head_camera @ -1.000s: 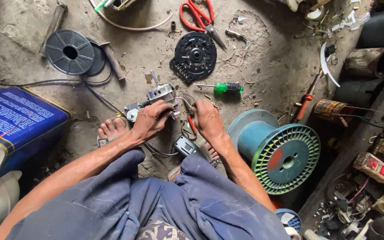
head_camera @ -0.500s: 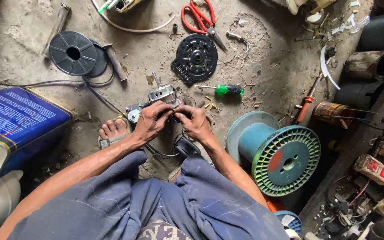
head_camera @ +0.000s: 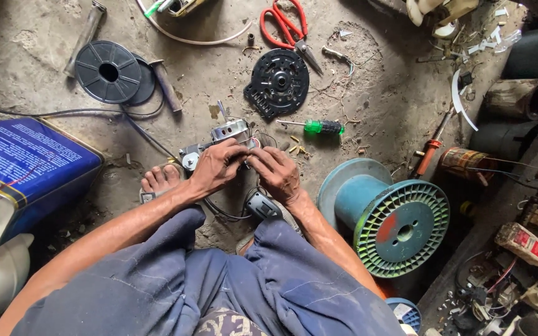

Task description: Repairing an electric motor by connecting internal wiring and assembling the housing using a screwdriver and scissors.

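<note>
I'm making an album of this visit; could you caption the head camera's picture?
Seated on a dirt floor, a person's left hand and right hand grip a small metal motor beside a teal spool and green screwdriver.

Floor [head_camera: 207,68]: bare grey concrete, dusty, cracked and stained, strewn with grit and small scraps. Light: soft, even daylight, shadows faint. Right edge: a dark raised ledge [head_camera: 499,211] running from near to far, in shade.
</note>
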